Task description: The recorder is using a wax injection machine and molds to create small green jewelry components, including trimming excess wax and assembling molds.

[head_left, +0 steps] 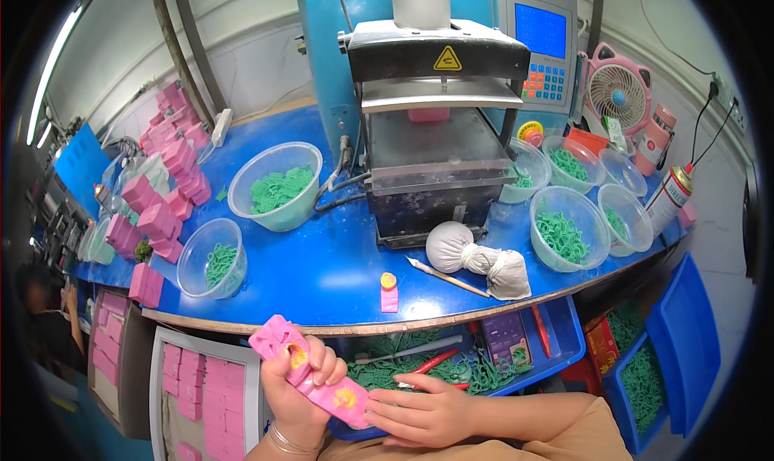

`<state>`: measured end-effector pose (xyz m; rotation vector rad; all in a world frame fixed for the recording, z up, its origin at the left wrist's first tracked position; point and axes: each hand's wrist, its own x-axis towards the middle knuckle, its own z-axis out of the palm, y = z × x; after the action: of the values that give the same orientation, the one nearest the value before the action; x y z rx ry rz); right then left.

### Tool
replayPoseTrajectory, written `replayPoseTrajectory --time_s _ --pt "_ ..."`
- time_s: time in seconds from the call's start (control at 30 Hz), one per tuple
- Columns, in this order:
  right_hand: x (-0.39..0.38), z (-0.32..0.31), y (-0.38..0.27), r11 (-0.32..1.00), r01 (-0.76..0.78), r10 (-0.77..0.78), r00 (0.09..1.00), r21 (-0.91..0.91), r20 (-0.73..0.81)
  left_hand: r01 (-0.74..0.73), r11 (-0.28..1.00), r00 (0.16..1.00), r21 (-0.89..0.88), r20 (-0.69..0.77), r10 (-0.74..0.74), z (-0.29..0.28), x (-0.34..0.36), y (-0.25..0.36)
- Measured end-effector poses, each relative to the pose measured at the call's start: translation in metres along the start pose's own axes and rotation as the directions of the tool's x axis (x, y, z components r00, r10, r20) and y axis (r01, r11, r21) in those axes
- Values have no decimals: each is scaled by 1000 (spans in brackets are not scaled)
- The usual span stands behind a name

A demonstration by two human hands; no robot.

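Observation:
My left hand (294,388) is closed round a pink moulded piece (282,344) with a yellow-lined hollow. Below it, a pink slab (339,396) with another yellow patch extends toward my right hand (427,413). My right hand has its fingers stretched out, fingertips against the slab's right end. A small pink piece with a yellow round top (389,300) lies on the blue worktop (322,280). To its right are a white cloth pouch (508,276) and a thin pointed tool (447,277).
A press machine (427,179) stands centre, among plastic bowls (274,207) of green strands. Pink blocks (161,219) are stacked left. Below are a blue drawer (572,340), side bins (681,332) and trays of pink blocks (189,380). A person (44,300) is at far left; a fan (617,86) stands back right.

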<state>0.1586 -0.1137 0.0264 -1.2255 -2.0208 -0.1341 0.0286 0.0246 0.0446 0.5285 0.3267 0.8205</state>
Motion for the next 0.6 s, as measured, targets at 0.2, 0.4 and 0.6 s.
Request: replayPoseTrajectory --time_s 0.2,0.4,0.6 --pt "-5 -60 59 456 -533 445 830 -713 -336 359 932 918 -59 201 -341 -26 -7 -7" --pt "13 -74 59 659 -509 339 858 -554 -385 442 892 872 -100 280 -401 -37 -13 -10" --pt "16 -28 -4 937 -203 173 977 -286 -128 408 897 897 168 -255 -361 -18 -19 -19"
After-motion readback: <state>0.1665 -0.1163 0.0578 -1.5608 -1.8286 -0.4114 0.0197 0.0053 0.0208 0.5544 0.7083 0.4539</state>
